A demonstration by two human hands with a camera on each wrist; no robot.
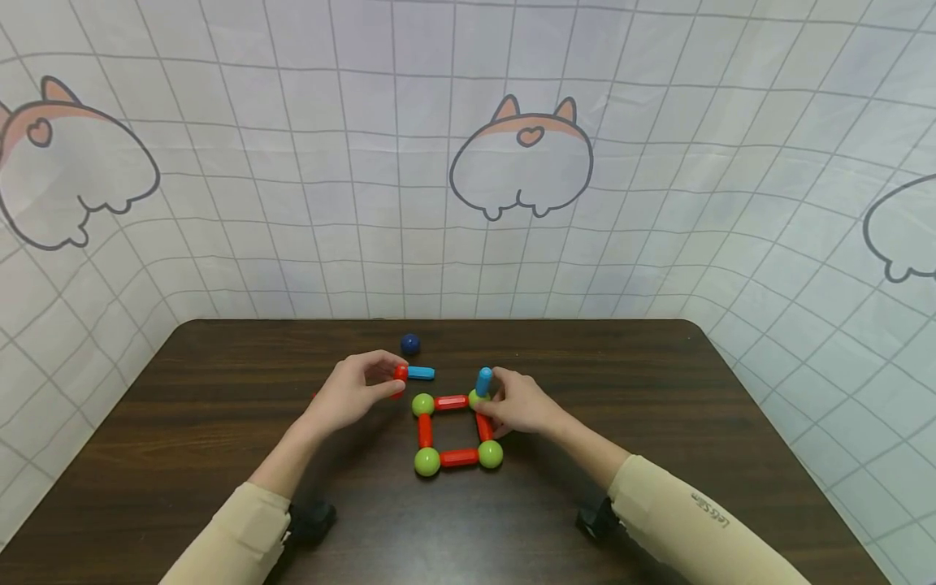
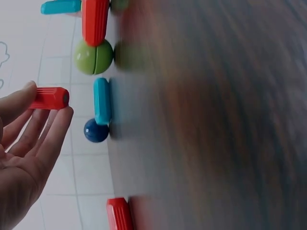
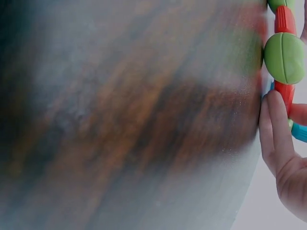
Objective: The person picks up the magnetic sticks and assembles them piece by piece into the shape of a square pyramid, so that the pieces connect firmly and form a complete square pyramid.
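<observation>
My left hand (image 1: 354, 392) pinches a short red rod (image 2: 50, 98) between thumb and fingertips, above the table and left of a square frame. That frame lies flat, with green balls (image 1: 427, 461) at its corners and red rods (image 1: 459, 458) as sides. My right hand (image 1: 521, 404) holds the far right green ball (image 1: 475, 398), its lower fingers beside the right red rod (image 3: 284, 96). On that ball a blue rod (image 1: 483, 381) stands up, slightly tilted. The right wrist view partly hides the held ball behind the thumb.
Behind the frame, another blue rod (image 1: 421, 373) lies on the dark wooden table (image 1: 636, 366) near a dark blue ball (image 1: 410, 344). Another red rod (image 2: 119, 213) lies to the left, mostly hidden by the left hand in the head view. A white patterned cloth (image 1: 395, 244) hangs behind.
</observation>
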